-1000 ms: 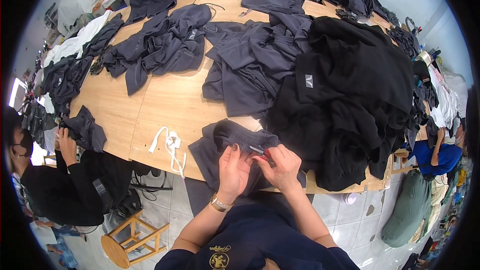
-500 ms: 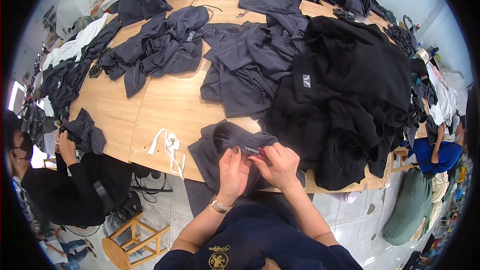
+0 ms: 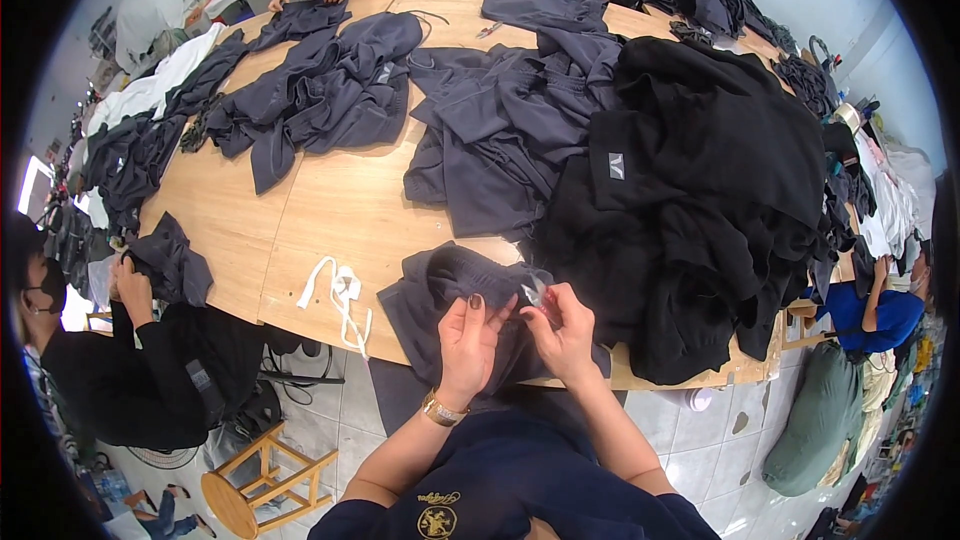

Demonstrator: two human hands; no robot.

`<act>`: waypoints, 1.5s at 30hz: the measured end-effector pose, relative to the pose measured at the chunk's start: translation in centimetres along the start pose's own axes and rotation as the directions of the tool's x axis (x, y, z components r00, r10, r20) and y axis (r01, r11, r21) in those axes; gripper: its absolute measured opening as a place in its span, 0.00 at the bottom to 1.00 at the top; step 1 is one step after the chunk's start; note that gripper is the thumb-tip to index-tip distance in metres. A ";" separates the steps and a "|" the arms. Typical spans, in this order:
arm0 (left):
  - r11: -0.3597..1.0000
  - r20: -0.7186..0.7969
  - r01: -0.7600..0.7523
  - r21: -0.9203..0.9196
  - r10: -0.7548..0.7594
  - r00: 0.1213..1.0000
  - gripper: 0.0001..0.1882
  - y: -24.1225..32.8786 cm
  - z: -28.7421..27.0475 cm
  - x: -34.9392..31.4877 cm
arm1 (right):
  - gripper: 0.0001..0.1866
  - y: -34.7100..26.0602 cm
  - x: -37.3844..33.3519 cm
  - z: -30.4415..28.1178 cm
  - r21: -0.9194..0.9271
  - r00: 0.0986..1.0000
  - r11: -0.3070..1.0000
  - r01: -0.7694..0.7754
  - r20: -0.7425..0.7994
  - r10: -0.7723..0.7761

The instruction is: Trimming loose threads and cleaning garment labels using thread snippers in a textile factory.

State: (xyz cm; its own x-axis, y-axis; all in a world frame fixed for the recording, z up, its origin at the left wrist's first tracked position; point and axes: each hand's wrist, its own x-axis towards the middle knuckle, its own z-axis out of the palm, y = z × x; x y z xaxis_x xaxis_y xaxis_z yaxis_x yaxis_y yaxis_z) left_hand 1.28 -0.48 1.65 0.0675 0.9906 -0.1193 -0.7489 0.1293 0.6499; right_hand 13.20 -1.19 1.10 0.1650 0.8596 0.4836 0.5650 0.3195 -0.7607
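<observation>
A dark grey garment (image 3: 412, 292) with a gathered waistband lies at the near edge of the table in front of me. My left hand (image 3: 468, 348) pinches the waistband between thumb and fingers. In my right hand (image 3: 563, 335) is a pair of small thread snips (image 3: 533, 293); their metal blades point up and away, and a bit of red handle shows between the fingers. The blades are beside the waistband, close to my left fingertips. Whether they touch the cloth or a thread is too small to tell.
A white cord (image 3: 345, 290) lies left of the garment. Black garments (image 3: 700, 190) heap up on the right, with grey garments (image 3: 500, 120) beyond. Another pair of snips (image 3: 489, 30) lies farther back. Co-workers sit left and across the table (image 3: 220, 240); a wooden stool (image 3: 235, 500) stands lower left.
My right hand has turned the snips from lying across the waistband to pointing up, a little apart from my left fingers. Across the table, a co-worker has lowered a grey garment onto the table.
</observation>
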 end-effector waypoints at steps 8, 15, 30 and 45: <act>1.000 0.152 0.013 0.009 -0.015 0.988 0.10 -2.0 -4.5 0.2 | 0.08 -2.0 0.1 1.1 0.260 0.957 0.922 -0.287 0.109 0.268; 0.998 0.068 -0.036 0.045 0.033 0.997 0.11 -0.9 -1.6 0.9 | 0.06 -3.3 -1.2 -1.6 0.416 0.862 0.872 -0.259 0.506 0.014; 0.998 0.146 -0.046 0.040 0.039 0.988 0.13 -1.1 -2.9 0.7 | 0.13 0.0 -0.1 -0.3 -0.183 0.974 0.969 0.169 0.179 -0.136; 0.988 0.098 -0.015 0.152 0.000 0.995 0.12 -1.9 -4.2 0.5 | 0.14 -0.1 0.4 -0.7 -0.272 0.958 0.932 0.241 0.218 -0.184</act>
State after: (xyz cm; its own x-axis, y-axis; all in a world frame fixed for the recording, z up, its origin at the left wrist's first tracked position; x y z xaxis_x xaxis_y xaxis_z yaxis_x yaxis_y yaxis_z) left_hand -0.06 -0.44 -2.80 0.1321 0.9902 -0.0449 -0.6406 0.1199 0.7585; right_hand 13.78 -1.21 1.71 -0.1218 0.8520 0.5092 0.7862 0.3960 -0.4744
